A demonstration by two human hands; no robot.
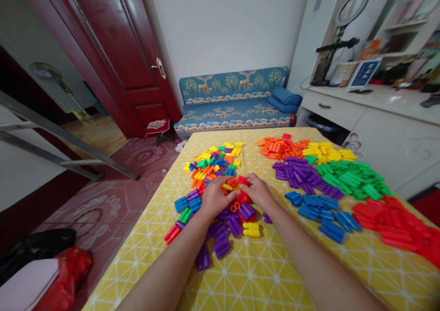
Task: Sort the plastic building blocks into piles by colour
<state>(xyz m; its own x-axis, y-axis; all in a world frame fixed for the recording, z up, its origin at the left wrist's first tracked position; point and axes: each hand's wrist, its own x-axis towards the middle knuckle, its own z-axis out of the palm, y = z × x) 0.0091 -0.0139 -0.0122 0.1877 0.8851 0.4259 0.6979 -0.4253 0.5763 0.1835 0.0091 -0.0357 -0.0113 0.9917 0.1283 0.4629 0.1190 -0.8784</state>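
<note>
On the bench (275, 274), left: mixed pile of plastic pieces (213, 164). Left hand (215, 199) curled on it, pinching a yellow piece (227, 187). Right hand (257, 192) just beside, gripping a red piece (243, 180). Further right: sorted heaps, purple (302, 176), green (350, 178), blue (323, 210), red (395, 224).

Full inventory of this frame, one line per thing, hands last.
table: one, yellow patterned cloth, foreground
mixed blocks: one unsorted pile, many colours, table centre-left
orange blocks: one pile, far centre
yellow blocks: one pile, far right
purple blocks: one pile, right of centre
green blocks: one pile, right
blue blocks: one pile, right
red blocks: one pile, right edge
sofa: one, blue, back wall
door: one, dark red, left
ring light: one, on the counter, right
left hand: on mixed blocks
right hand: pinching a red block
</note>
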